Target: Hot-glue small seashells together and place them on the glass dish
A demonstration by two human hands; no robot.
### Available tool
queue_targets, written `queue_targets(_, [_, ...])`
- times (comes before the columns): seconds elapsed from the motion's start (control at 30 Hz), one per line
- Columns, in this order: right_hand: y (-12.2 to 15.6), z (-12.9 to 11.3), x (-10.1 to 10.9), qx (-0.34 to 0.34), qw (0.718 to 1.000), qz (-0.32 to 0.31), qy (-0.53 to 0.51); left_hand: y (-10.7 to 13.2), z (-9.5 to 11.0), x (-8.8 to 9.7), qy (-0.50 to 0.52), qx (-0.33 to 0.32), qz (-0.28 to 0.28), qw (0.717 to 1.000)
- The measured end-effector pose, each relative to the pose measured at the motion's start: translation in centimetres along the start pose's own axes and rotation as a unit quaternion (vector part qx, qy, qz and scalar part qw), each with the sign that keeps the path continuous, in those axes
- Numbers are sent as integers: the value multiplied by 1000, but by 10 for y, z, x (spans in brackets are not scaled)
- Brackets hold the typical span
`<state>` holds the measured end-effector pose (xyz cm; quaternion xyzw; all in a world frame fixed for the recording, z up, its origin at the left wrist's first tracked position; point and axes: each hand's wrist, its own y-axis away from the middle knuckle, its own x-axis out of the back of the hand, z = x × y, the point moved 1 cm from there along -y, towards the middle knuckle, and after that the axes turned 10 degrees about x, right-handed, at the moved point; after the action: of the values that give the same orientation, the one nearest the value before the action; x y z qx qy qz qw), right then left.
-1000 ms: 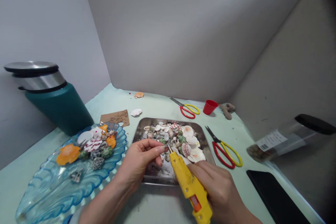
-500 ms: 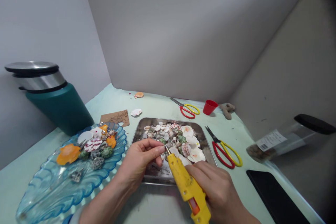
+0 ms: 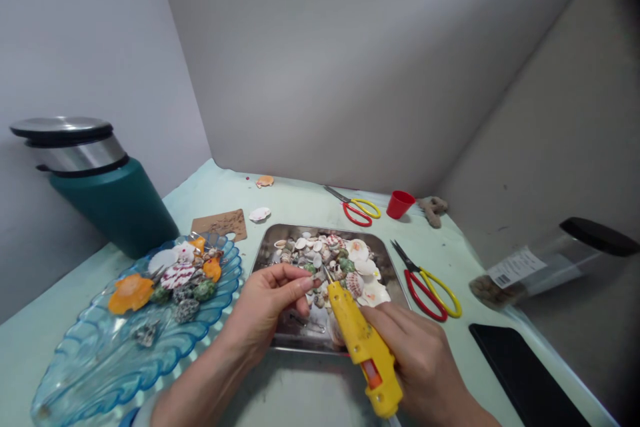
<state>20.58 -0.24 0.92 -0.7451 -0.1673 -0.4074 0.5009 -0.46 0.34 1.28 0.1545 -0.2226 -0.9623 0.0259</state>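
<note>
My right hand (image 3: 417,350) is wrapped round a yellow hot glue gun (image 3: 357,333). Its metal nozzle points up and to the left, close to my left fingertips. Thumb and forefinger of my left hand (image 3: 280,293) pinch a small greyish piece (image 3: 318,277), too small to make out in kind. Both hands are above the near part of a metal tray (image 3: 267,240) full of seashells (image 3: 357,250) and small green and grey ones. To the left of my left arm lies a blue clear scalloped dish (image 3: 100,353) with orange, white and striped shells on it.
A teal bottle (image 3: 113,203) stands behind the dish, near a brown board (image 3: 217,223). Two pairs of scissors (image 3: 425,287), (image 3: 355,205), a red cup (image 3: 400,204), a black phone-like slab (image 3: 525,373) and a clear jar (image 3: 530,273) lie at right and back. Walls enclose the table.
The glue gun's nozzle has moved slightly right, away from my left fingertips, so a small gap shows and the pinched piece is more visible. My left hand has stayed in place.
</note>
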Motion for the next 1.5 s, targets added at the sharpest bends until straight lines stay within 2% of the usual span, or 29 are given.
queue_targets(0.3, [0, -2, -2, 4, 1000, -19, -16, -1, -3, 1, -3, -5, -8, 1000])
queue_targets(0.43, [1, 0, 3, -3, 1000, -28, -2, 1, 0, 0, 19, -22, 9, 1000])
queue_targets(0.57, [6, 10, 13, -76, 993, -63, 60, 1, 4, 2, 74, -66, 25, 995])
queue_targets(0.67, [9, 20, 20, -175, 965, -138, 139, 2, 9, 6, 105, -94, 32, 990])
queue_targets(0.73, [9, 23, 22, -200, 947, -185, 169, 4, 15, 10, 122, -122, 37, 984])
queue_targets(0.97, [2, 30, 30, -175, 928, -265, 196, 15, 41, 21, 135, -257, 68, 954])
queue_targets(1.1, [-11, 31, 44, -160, 926, -283, 193, 15, 38, 19, 127, -254, 65, 957])
queue_targets(1.2, [-35, 20, 47, -140, 930, -272, 205, 9, 27, 15, 121, -224, 63, 965])
queue_targets(1.27, [-54, 8, 40, -112, 939, -263, 190, 5, 20, 13, 111, -200, 65, 971])
queue_targets(1.37, [-77, -5, 18, -38, 944, -292, 151, -1, 13, 14, 106, -183, 70, 975])
queue_targets(1.5, [-90, -3, -18, 44, 936, -325, 127, -3, 12, 16, 130, -203, 80, 967])
